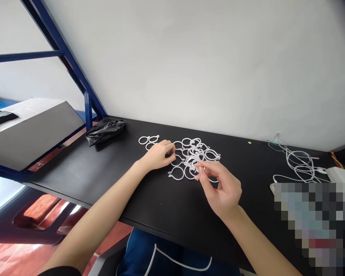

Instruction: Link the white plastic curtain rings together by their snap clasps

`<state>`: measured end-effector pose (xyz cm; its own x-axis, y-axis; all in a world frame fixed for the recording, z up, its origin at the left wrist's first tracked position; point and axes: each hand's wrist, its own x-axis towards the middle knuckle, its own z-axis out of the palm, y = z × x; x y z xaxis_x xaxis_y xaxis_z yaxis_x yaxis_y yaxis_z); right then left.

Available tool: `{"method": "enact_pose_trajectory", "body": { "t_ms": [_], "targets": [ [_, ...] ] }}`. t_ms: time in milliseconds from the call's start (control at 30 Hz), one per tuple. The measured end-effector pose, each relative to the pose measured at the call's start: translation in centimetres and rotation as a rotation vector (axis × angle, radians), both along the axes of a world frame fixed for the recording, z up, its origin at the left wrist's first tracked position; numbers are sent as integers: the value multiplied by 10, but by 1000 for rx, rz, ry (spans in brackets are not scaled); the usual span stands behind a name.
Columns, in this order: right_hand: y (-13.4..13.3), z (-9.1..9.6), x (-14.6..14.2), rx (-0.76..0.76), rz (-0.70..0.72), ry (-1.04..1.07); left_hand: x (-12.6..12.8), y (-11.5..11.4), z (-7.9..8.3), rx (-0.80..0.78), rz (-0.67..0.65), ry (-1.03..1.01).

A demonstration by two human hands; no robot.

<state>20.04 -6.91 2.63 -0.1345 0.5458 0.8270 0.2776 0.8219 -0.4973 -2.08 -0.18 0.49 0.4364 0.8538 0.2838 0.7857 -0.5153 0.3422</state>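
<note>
- A black tabletop [166, 209] meets a pale wall [212, 69]; a blue frame [74, 65] stands left.
- A black bag [105, 132] lies on its left, white cables [300, 168] on its right.
- The left hand [159, 154] lies palm down, fingers curled; whether they grip anything, one cannot tell.
- The right hand [222, 186] bends inward, thumb and forefinger pinched; a ring between them cannot be made out.
- White rings [194, 158] lie heaped between and beyond both hands' fingers, a few beyond the left.
</note>
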Motion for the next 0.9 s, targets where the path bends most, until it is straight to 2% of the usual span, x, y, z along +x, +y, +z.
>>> {"method": "enact_pose_trajectory", "body": {
  "t_ms": [100, 400, 533, 667, 800, 900],
  "targets": [
    [2, -2, 0, -5, -17, -2, 3, -2, -3, -91, 18, 13],
    [6, -6, 2, -23, -51, -26, 1, 2, -7, -151, 2, 66],
    [8, -8, 4, -36, -69, -57, 3, 0, -2, -120, 3, 74],
    [11, -14, 4, -147, -80, -146, 9, -8, 5, -40, -9, -19],
    [13, -18, 3, -174, -70, -191, 17, -17, 11, 64, -118, -147],
    [13, -19, 2, -160, -63, -201, 20, -21, 13, 64, -168, -198]
  ]
}}
